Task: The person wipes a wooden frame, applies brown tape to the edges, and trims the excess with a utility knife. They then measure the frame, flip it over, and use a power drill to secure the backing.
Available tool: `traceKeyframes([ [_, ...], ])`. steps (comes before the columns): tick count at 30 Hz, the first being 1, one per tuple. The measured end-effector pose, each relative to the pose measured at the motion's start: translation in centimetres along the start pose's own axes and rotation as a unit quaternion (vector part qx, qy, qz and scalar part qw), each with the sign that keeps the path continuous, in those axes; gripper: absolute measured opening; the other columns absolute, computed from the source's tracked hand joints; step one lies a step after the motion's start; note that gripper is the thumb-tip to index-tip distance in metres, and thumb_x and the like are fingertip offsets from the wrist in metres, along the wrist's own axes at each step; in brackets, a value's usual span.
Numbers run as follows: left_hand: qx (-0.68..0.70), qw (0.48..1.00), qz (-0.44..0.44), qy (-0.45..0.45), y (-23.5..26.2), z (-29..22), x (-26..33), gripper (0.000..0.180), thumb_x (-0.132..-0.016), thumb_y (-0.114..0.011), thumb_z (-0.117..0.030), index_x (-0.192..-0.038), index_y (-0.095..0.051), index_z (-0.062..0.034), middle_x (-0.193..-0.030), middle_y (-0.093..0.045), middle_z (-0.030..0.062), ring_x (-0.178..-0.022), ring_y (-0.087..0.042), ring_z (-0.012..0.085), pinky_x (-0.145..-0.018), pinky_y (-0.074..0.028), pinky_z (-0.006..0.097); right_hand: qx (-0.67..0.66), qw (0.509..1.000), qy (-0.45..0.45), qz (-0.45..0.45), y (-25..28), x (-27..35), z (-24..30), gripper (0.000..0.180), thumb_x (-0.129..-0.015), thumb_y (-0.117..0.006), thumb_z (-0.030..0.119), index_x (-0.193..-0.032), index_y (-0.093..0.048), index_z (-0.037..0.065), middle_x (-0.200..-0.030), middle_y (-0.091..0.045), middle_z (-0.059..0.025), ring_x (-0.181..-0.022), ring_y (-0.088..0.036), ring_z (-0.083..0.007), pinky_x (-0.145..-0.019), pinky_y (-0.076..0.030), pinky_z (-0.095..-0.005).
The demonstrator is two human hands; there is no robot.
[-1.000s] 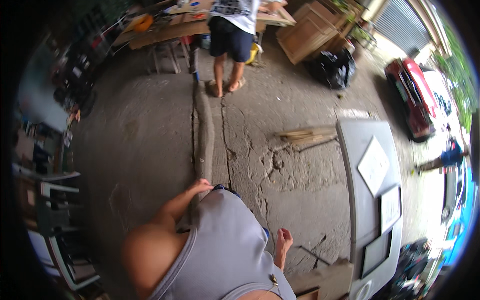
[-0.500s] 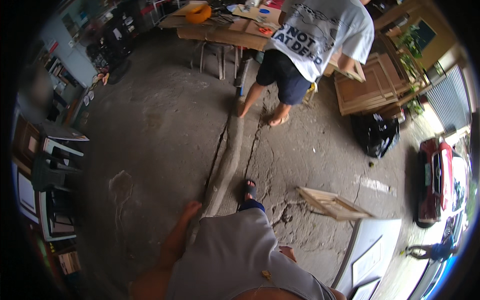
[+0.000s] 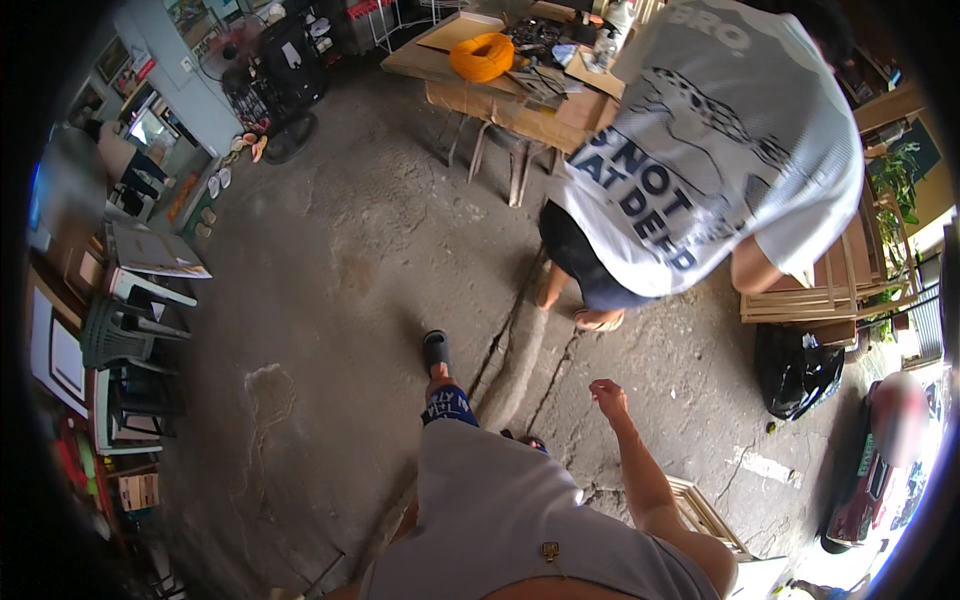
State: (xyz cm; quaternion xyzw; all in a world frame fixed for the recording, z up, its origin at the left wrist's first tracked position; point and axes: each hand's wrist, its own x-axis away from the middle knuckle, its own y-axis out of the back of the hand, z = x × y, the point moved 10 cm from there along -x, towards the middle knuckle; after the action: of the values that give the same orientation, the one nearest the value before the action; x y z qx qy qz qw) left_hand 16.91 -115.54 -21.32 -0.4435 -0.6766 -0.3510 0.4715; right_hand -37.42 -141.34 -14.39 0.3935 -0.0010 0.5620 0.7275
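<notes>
My right hand (image 3: pixel 609 397) swings out ahead of my body over the concrete floor (image 3: pixel 350 270). Its fingers are loosely bent and apart, with nothing visible in them. It touches nothing; nearest to it is a raised ridge of concrete (image 3: pixel 518 360) running along the floor. My left hand is hidden; only a sliver of that arm shows beside my grey top (image 3: pixel 485 500). My sandalled foot (image 3: pixel 436 352) is stepping left of the ridge.
Close ahead on the right, a person in a white shirt (image 3: pixel 700 150) leans forward. A cluttered worktable (image 3: pixel 520 110) bears an orange coil (image 3: pixel 481 57). Wooden frames (image 3: pixel 800 300) and a black bag (image 3: pixel 800 375) stand right. Stacked chairs (image 3: pixel 115 325) line the left; a wooden frame (image 3: pixel 705 515) lies near my right arm.
I have stepped forward, nearer the worktable and the person. My right hand has swung up and forward from beside my body; my left hand has dropped back out of sight.
</notes>
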Motion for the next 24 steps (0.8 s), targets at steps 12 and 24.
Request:
traceKeyframes([
  [12,-0.3,0.916,-0.169,-0.207,5.1,-56.1,-10.4,0.029,-0.09,-0.059,-0.026,-0.107,-0.065,-0.003,-0.097,-0.067,0.0061,-0.085,-0.061,0.0199,-0.08,-0.048,0.035,-0.087,0.99,-0.08,0.083,-22.1,-0.9,-2.8,0.024,-0.085,-0.06,0.029,-0.097,-0.068,0.01,-0.075,-0.065,-0.0052,-0.07,-0.063,-0.0144,-0.063,-0.049,-0.0313],
  [24,-0.354,0.759,0.09,-0.54,-29.2,-97.5,-9.3,0.029,-0.085,-0.067,-0.02,-0.107,-0.064,-0.0019,-0.096,-0.067,0.0075,-0.088,-0.06,0.015,-0.079,-0.047,0.029,-0.248,0.933,-0.26,-0.004,-29.6,-17.5,19.1,0.027,-0.086,-0.061,0.028,-0.103,-0.064,0.008,-0.075,-0.063,-0.0028,-0.07,-0.061,-0.0127,-0.059,-0.045,-0.0268],
])
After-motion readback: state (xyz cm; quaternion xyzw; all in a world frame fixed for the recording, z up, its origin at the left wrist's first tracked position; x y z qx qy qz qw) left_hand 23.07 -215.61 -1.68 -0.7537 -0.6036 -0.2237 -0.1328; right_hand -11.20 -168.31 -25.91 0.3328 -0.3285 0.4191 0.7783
